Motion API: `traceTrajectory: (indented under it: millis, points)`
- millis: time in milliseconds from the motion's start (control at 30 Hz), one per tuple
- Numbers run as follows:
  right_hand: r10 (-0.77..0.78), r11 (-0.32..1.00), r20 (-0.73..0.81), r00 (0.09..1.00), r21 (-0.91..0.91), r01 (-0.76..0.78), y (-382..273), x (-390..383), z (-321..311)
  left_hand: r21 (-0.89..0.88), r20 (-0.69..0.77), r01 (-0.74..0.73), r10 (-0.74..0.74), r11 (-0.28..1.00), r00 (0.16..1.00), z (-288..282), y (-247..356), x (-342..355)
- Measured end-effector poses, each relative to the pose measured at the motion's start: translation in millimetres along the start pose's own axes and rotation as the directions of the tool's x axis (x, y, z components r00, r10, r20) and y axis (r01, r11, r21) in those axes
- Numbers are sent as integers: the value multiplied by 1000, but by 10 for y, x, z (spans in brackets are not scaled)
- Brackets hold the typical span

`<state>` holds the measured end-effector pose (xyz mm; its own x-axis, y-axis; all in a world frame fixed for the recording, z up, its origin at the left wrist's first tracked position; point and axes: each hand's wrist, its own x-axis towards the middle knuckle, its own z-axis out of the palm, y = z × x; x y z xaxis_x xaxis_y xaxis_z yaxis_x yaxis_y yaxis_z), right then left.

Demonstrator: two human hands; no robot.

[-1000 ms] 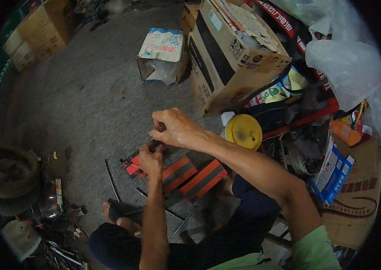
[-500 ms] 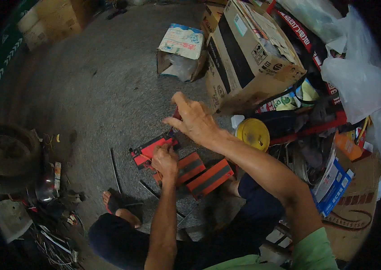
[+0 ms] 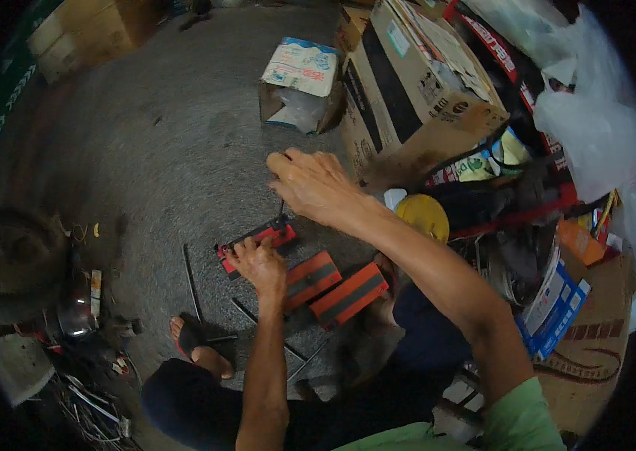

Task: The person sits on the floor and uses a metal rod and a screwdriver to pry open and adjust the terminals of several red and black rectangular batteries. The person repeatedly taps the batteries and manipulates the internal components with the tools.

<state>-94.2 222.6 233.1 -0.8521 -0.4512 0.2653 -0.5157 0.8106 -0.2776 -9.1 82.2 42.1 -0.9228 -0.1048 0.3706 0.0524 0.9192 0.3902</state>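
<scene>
A red battery [image 3: 281, 235] with black ends sits on the ground in front of me. My left hand [image 3: 259, 264] lies across its near side, fingers curled over it and holding it. Above its right end, my right hand [image 3: 310, 184] is closed round a screwdriver [image 3: 282, 206]; the handle is hidden in my fist. The thin shaft points down at the battery's black corner, and I cannot tell if the tip touches. Two orange-red batteries with dark stripes, one nearer my left wrist [image 3: 310, 280] and one by my foot [image 3: 350, 296], rest close by.
Dark rods [image 3: 192, 282] lie left of the batteries. A yellow round lid [image 3: 423, 218] and a large cardboard box [image 3: 401, 98] stand right, near my right forearm. A small open carton [image 3: 299, 83] is farther off. Tyres [image 3: 13, 259] and scrap [image 3: 96, 406] line the left.
My right hand has shifted slightly left and its fingers have closed round the screwdriver handle, which was partly bared before. My left hand has moved a little left along the red battery.
</scene>
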Motion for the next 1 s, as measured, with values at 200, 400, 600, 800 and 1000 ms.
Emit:
traceTrajectory:
  millis: [200,400,600,800,1000]
  points:
    - [-2,1000,-59,998,-28,0,-18,52,-42,-58,41,2,1,998,999,-86,-156,-71]
    - [-68,992,-132,989,99,81,60,-21,38,-437,-36,213,-254,874,967,-601,-194,280]
    - [-83,995,-252,964,-67,68,118,-93,194,-557,-2,163,-197,814,980,-2526,-317,702]
    - [-21,999,-96,995,-37,17,149,-6,250,125,965,-216,-68,968,254,-2122,-870,-93]
    - [7,998,1,1000,-59,-7,52,-21,125,119,924,-648,-323,752,-205,-1131,-1460,-1119]
